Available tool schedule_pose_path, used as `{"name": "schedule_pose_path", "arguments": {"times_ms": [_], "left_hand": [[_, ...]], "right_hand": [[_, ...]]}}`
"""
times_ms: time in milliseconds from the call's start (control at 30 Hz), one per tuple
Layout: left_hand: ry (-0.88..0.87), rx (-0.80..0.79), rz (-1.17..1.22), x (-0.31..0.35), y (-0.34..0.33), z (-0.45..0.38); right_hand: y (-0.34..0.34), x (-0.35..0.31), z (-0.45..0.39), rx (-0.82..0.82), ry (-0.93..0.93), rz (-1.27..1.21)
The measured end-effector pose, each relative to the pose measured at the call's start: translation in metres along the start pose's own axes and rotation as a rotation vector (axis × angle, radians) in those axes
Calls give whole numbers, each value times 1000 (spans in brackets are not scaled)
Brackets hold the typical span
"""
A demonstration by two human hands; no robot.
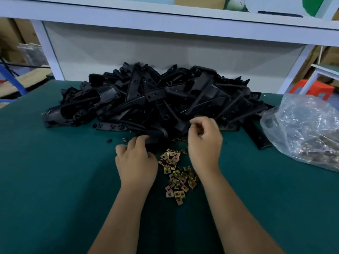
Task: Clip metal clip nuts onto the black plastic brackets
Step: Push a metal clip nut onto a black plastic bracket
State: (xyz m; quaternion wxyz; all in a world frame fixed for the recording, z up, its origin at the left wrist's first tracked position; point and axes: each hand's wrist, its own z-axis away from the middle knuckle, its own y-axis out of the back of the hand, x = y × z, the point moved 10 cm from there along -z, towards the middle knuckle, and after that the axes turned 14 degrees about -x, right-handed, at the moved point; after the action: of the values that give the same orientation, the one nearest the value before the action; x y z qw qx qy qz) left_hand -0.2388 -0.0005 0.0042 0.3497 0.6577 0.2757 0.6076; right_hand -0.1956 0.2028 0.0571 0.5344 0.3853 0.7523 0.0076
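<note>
left hand [136, 160]: fingers curled round a black bracket [156, 134] | right hand [203, 142]: fingers curled (contents not visible), above loose clip nuts [176, 173]

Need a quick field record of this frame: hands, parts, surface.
left hand: grips a black bracket at the pile's near edge
right hand: fingers curled in a pinch near the pile; what it holds cannot be seen
bracket pile: heaped at the back of the table
clip nuts: loose, scattered between the hands
bag: clear plastic, on the right, more nuts inside
table: green mat
</note>
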Motion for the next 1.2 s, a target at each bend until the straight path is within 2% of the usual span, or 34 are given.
{"name": "schedule_pose_path", "arguments": {"times_ms": [133, 300, 433, 533, 633, 700, 767, 833, 900, 1033, 1133, 1200], "left_hand": [[-5, 75, -5, -5, 13, 0], [-148, 205, 135, 1, 27, 9], [-169, 283, 405, -4, 35, 19], [-156, 269, 642, -14, 34, 20], [-223, 255, 862, -9, 38, 24], [-217, 182, 1115, -8, 30, 20], [-195, 12, 1409, -1, 10, 16], [-178, -173, 1581, 14, -9, 16], [-181, -295, 1625, 28, -23, 19], [-149, -432, 1545, 46, -44, 28], [-67, -428, 1457, 43, -52, 28], [-117, -444, 1428, 47, -50, 25]], "right_hand": [[-10, 5, 24, -38, -15, 26], [4, 20, 45, -39, -128, -104], [10, 16, 54, -21, -95, -131], [10, 7, 54, -25, -44, -114], [11, -9, 56, -10, 60, -34], [11, -17, 58, 0, 112, -7], [9, -19, 59, -15, 129, -28], [4, -19, 59, -69, 121, -87], [-4, -17, 58, -142, 101, -172], [-18, -22, 56, -252, 107, -342], [-16, -17, 52, -209, 51, -531], [-17, -5, 49, -183, -47, -687]]}}
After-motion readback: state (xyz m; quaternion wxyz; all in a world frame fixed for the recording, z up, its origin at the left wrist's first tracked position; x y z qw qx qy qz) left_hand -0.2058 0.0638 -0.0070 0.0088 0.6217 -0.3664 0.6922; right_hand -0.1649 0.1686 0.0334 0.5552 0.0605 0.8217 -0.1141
